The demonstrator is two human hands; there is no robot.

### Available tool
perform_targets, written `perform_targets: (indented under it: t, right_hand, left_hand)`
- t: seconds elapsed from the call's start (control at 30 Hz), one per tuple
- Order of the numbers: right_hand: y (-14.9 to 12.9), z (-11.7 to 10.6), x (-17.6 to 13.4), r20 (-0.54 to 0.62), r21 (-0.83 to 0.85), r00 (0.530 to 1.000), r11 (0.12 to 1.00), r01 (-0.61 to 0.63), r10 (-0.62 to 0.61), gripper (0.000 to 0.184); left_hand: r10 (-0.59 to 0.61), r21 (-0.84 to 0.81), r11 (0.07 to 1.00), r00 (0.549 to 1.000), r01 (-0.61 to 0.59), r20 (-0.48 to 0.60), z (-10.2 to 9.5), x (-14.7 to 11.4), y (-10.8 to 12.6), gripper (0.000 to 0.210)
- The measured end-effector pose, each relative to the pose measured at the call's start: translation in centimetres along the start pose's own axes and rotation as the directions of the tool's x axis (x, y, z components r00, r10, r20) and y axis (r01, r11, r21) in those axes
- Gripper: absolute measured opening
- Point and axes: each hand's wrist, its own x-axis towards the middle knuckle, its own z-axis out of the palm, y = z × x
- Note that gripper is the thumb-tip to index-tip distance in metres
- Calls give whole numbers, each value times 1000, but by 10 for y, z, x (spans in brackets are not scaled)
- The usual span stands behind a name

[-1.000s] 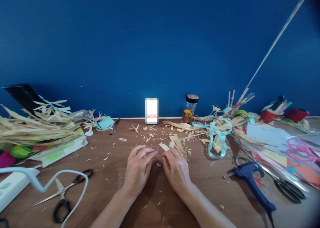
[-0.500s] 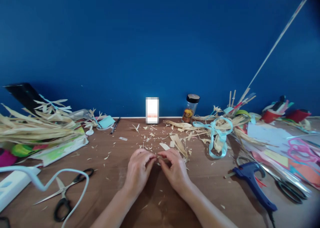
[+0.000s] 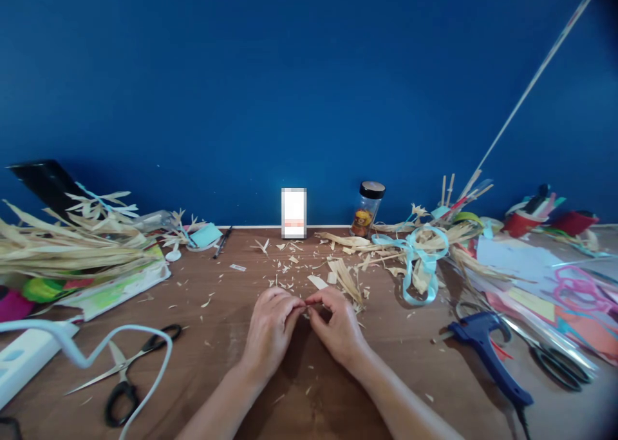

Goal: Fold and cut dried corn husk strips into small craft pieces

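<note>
**Left hand (image 3: 271,327) and right hand (image 3: 337,327) have closed their gap; fingertips now meet.**

Nearest: black-handled scissors (image 3: 123,365), blades spread, lie well left of the jar (image 3: 367,209) on the near side; blue glue gun (image 3: 487,344) lies near side, to its right. Both hands sit nearer than the jar and left of it, fingers bent, thumbs pinched toward forefingers; cannot tell whether anything is gripped. Dry husk strips (image 3: 346,282) lie just beyond the right hand, nearer than the jar. Blue ribbon (image 3: 408,269): right of jar, slightly nearer.
</note>
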Motion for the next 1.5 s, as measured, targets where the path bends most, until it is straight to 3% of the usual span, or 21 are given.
perform_targets:
  t: [0.2, 0.8, 1.2, 1.37, 1.5]
  right_hand:
    - [0, 1, 0, -24, -43, 1000, 999, -8, 7, 15]
    - [2, 5, -2, -26, -199, 1000, 980, -2, -3, 12]
    - [3, 2, 0, -21, -157, 1000, 988, 8, -11, 13]
    - [9, 1, 2, -2, -48, 1000, 999, 13, -13, 27]
    - [13, 2, 2, -13, -64, 1000, 998, -16, 15, 15]
  left_hand:
    - [-24, -19, 1000, 1000, 24, 1, 0, 0, 1, 13]
    - [3, 137, 991, 997, -13, 78, -4, 1, 5, 17]
    - [-4, 164, 987, 997, -7, 72, -3, -1, 1, 16]
    - [-11, 186, 983, 1000, 6, 23, -2, -2, -1, 14]
    - [-37, 186, 982, 999, 34, 11, -2, -2, 1, 16]
